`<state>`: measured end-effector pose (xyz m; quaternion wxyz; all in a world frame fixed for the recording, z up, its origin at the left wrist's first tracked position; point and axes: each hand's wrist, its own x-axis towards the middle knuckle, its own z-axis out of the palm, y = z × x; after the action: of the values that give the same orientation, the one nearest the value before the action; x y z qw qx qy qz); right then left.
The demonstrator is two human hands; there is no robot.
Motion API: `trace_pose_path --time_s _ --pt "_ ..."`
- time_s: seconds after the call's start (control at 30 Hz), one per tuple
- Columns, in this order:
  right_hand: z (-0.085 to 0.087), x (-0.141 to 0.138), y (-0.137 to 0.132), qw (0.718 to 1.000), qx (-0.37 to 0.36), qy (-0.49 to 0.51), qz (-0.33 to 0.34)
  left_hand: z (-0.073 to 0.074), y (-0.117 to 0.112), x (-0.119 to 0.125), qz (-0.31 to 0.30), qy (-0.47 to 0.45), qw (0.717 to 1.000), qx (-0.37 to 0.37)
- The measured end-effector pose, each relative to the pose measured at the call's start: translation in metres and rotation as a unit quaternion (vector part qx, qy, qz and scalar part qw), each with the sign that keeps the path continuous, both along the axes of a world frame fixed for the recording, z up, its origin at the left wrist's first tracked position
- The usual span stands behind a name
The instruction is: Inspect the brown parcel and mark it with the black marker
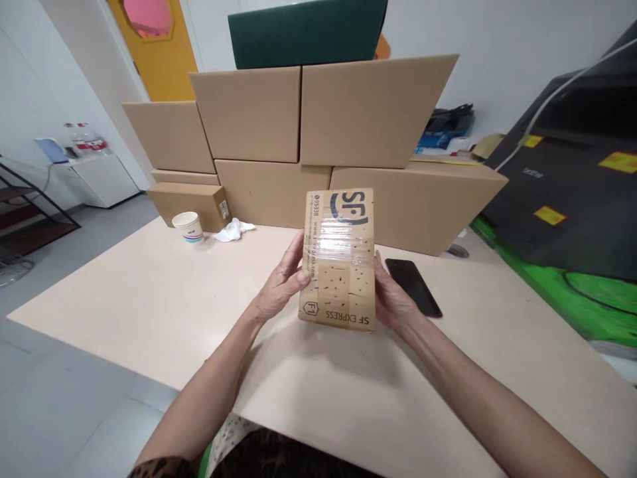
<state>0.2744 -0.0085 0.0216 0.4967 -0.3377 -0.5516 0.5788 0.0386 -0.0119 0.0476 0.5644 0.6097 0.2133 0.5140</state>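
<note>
I hold a small brown cardboard parcel (339, 259) printed "SF EXPRESS", taped across with clear tape, a little above the beige table (149, 292). My left hand (283, 282) grips its left edge with the fingers curled round it. My right hand (393, 299) clasps its right edge, the fingers mostly hidden behind the box. The parcel stands nearly upright, its printed face toward me.
A black phone (413, 287) lies on the table just right of my right hand. Several large cardboard boxes (318, 139) are stacked along the far edge. A paper cup (188, 227) and a crumpled white tissue (233, 230) sit at the far left. A black and green machine (572, 219) stands to the right.
</note>
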Motion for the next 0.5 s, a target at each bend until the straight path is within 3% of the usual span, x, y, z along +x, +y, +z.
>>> trace_pose_path --time_s 0.23,0.5 --pt "0.009 -0.004 -0.012 0.997 -0.055 0.049 0.019 0.001 0.0 -0.001 0.005 0.014 1.0 -0.004" --pt "0.009 0.0 -0.008 0.997 0.001 0.049 -0.053 0.013 -0.006 -0.004 -0.025 0.02 0.999 -0.015"
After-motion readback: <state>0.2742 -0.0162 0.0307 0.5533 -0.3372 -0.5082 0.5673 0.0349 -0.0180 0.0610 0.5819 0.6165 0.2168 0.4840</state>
